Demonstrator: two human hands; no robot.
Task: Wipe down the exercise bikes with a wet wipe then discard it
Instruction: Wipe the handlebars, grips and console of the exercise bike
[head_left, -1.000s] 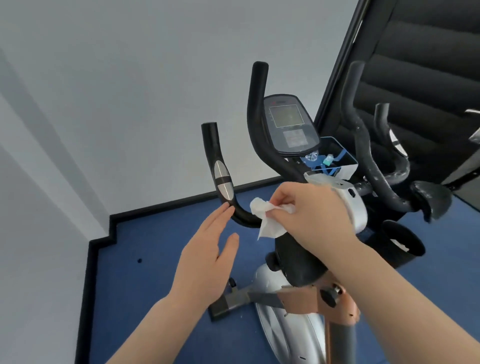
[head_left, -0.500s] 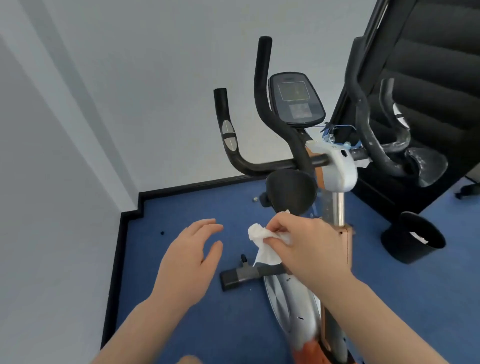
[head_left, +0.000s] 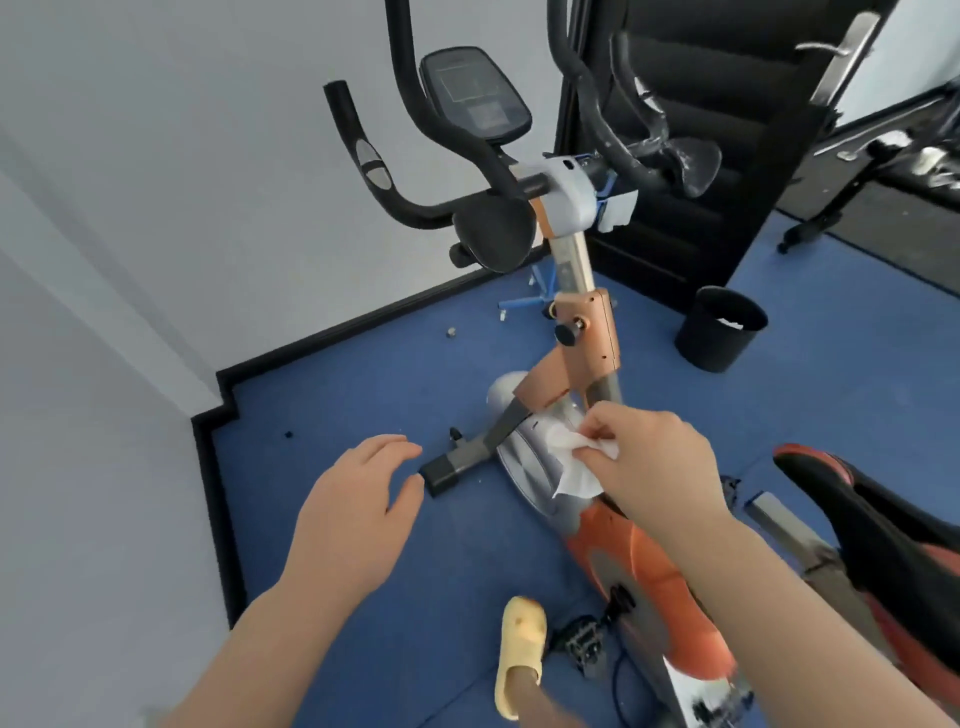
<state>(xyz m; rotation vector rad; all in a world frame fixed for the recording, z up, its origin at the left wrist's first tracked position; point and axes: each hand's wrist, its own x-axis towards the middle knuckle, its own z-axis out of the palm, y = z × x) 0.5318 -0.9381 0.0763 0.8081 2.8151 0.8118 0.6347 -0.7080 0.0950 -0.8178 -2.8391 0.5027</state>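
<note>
A person stands over an exercise bike (head_left: 582, 332) on a blue gym floor (head_left: 332, 395), one foot in a yellow slipper (head_left: 519, 654) planted just left of the bike's pedal (head_left: 584, 644). The bike's black-and-red saddle (head_left: 878, 525) juts in from the right edge of the view, near the person's right forearm. The right hand (head_left: 654, 462) pinches a crumpled white wet wipe (head_left: 576, 462) between thumb and curled fingers, holding it in front of the bike's silver flywheel housing (head_left: 519, 457), just above the orange body cover (head_left: 644, 582); whether the wipe touches the housing cannot be told. The left hand (head_left: 353, 509) hovers to the left of the bike with fingers loosely spread and gripping nothing, above the floor beside the bike's front stabiliser foot (head_left: 457, 462). Farther along the bike, a copper-coloured post clamp (head_left: 589, 332) with a black adjustment knob (head_left: 566, 333) carries the stem up to black handlebars (head_left: 415, 202) and a dark display console (head_left: 475, 96). To the right of the bike's stem a black wastebasket (head_left: 719, 330) stands on the floor with something white inside. Behind the bike, black skirting (head_left: 322, 340) runs along the base of a pale grey wall (head_left: 208, 156), and a dark padded panel (head_left: 727, 130) leans behind the handlebars.
</note>
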